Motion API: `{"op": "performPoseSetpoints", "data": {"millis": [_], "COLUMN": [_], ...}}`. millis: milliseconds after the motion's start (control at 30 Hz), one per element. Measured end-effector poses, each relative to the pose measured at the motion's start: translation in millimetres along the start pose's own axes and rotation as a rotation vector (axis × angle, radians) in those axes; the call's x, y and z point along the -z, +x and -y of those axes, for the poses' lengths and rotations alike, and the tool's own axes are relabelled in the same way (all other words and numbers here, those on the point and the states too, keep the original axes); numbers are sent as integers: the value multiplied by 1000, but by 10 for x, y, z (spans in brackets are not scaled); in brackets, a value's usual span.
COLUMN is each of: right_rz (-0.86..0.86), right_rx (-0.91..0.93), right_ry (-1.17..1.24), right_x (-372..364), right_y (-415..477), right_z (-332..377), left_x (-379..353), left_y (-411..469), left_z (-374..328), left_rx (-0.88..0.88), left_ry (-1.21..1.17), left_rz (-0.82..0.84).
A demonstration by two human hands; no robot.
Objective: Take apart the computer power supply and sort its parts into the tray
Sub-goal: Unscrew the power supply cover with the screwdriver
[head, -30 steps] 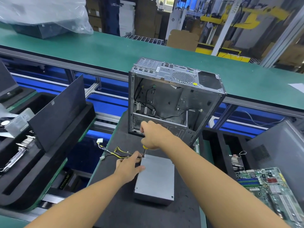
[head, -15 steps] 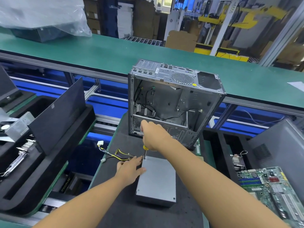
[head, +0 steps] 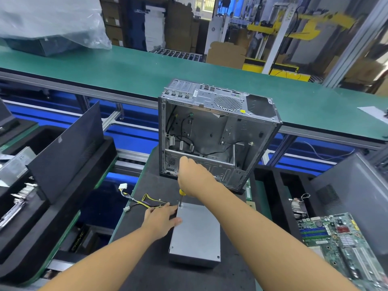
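Note:
The grey power supply box (head: 196, 234) lies flat on the dark mat, its yellow and black cable bundle (head: 144, 201) trailing to the left. My right hand (head: 194, 177) grips a yellow-handled screwdriver (head: 181, 196) held upright, its tip on the box's far left corner. My left hand (head: 161, 219) rests on the box's left edge with fingers stretched out, near the cables.
An empty open computer case (head: 212, 131) stands right behind the box. Black foam trays (head: 63, 196) with a dark panel and metal parts sit at the left. A green motherboard (head: 344, 244) and a grey panel lie at the right. A green conveyor belt (head: 126, 68) runs across the back.
Both hands stay in place on the power supply, with the screwdriver tip at the same corner. Only the camera view has shifted slightly.

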State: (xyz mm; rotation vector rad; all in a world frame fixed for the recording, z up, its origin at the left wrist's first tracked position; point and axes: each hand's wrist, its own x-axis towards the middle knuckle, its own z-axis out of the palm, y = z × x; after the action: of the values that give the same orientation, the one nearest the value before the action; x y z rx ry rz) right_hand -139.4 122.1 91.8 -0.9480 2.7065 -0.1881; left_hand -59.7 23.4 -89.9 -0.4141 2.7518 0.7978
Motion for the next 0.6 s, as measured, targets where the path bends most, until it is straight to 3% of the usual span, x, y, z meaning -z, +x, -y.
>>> {"op": "performPoseSetpoints", "data": {"millis": [200, 400, 600], "right_rz": [58, -90, 35], "right_rx": [17, 88, 109], "right_ry": [41, -151, 10], "right_x": [47, -60, 18], "right_y": [-9, -2, 40], "right_z": [19, -19, -13], "left_x": [2, 8, 13], "left_y": [-6, -11, -26], "left_z": [-4, -1, -8], "left_rx": [2, 3, -2], "left_ry": [-25, -33, -43], "left_rz": [-3, -3, -3]}}
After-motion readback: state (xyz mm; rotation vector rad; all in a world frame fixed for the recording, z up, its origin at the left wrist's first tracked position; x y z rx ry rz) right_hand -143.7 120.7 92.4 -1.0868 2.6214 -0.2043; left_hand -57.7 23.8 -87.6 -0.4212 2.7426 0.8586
